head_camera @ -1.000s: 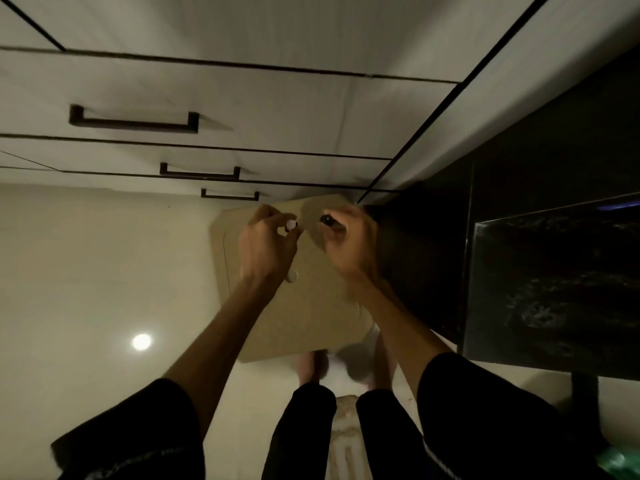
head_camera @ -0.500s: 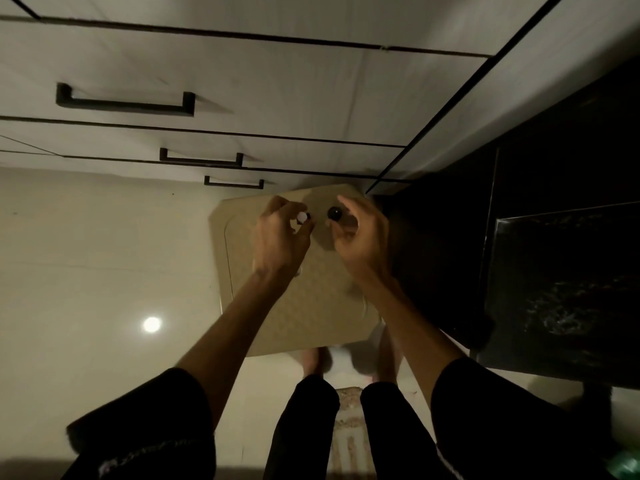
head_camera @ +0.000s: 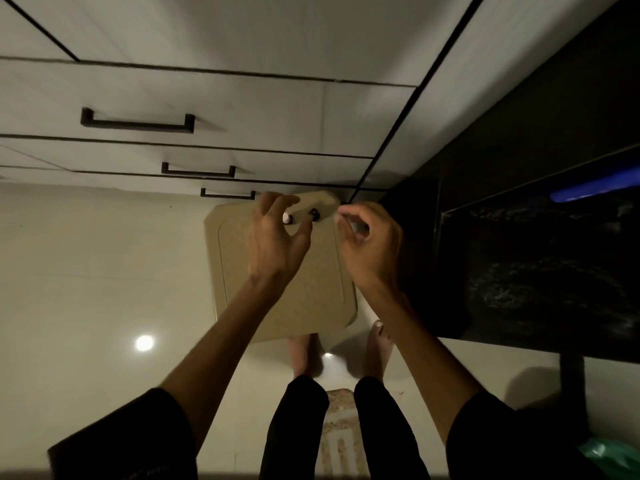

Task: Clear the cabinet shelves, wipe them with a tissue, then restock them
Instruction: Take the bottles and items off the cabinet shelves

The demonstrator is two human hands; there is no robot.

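Note:
My left hand (head_camera: 273, 247) grips a small white-capped item (head_camera: 286, 218) between its curled fingers and thumb, above a tan square stool top (head_camera: 311, 292). A small black-capped item (head_camera: 314, 213) sits just right of that hand's thumb; I cannot tell whether the hand holds it or it stands on the stool. My right hand (head_camera: 370, 247) hovers beside it with loosely curled fingers, its fingertips a little apart from the black item, and I see nothing in it.
White drawer fronts with dark bar handles (head_camera: 138, 123) run across the top. A dark counter and cabinet side (head_camera: 540, 237) fill the right. The glossy floor (head_camera: 86, 289) is below, with my bare feet (head_camera: 377, 344) behind the stool and a green object (head_camera: 609, 459) at bottom right.
My right hand has come off the black-capped item and drawn slightly right. My left hand has opened its fingers wider around the white-capped item. The view has shifted a little.

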